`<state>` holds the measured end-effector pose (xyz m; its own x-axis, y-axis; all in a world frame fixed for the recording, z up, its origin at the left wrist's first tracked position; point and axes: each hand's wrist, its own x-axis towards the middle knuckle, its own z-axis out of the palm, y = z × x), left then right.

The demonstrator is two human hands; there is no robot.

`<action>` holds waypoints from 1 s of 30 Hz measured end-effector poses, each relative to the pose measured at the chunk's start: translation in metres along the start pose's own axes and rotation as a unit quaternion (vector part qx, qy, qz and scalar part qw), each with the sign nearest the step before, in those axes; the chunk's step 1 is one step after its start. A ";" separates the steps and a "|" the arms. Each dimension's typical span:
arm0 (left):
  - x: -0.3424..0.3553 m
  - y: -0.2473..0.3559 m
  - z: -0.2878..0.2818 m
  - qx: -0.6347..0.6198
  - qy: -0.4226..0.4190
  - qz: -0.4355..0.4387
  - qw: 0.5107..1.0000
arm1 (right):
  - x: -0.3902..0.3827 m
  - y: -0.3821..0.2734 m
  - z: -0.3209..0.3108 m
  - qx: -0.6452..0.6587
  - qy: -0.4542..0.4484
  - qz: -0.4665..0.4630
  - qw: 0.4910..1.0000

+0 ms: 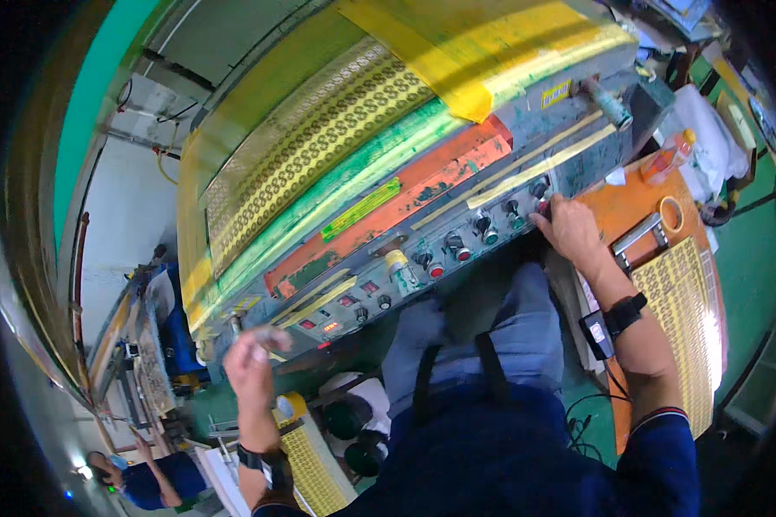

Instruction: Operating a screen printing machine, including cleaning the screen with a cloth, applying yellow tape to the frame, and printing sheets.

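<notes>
The printing machine (508, 92) has a yellow patterned panel (310, 138) on top, a red-orange bar (388, 215) and a front row of switches and knobs (461, 246). My right hand (569, 226) is at the right end of that row, fingers closed on a control knob (543, 205). My left hand (254, 358) hovers by the left front corner, near a metal post (236, 323); its curled fingers are smeared by motion.
An orange side table (616, 207) at right holds a drink bottle (668, 159), a tape roll (671, 215) and patterned sheets (672, 327). Cables (582, 435) hang below. A co-worker (159, 478) is at lower left. Another patterned sheet (315, 465) lies beside my left arm.
</notes>
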<state>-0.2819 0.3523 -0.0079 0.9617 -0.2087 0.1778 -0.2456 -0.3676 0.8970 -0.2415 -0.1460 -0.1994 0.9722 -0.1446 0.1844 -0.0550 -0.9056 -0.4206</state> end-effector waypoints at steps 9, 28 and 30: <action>-0.091 -0.055 0.048 -0.166 -0.051 -0.125 0.977 | 0.005 0.019 0.024 0.067 0.003 0.084 0.994; -0.113 -0.097 0.063 -0.218 -0.088 -0.147 0.961 | -0.022 -0.010 0.022 0.214 -0.225 0.236 0.921; -0.118 -0.098 0.066 -0.241 -0.087 -0.168 0.952 | -0.030 -0.041 0.023 0.280 -0.217 0.211 0.911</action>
<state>-0.3791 0.3533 -0.1434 0.9312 -0.3151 -0.1831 0.1962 0.0101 0.9805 -0.2629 -0.0954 -0.2077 0.8971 -0.1516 -0.4149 -0.4369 -0.4433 -0.7827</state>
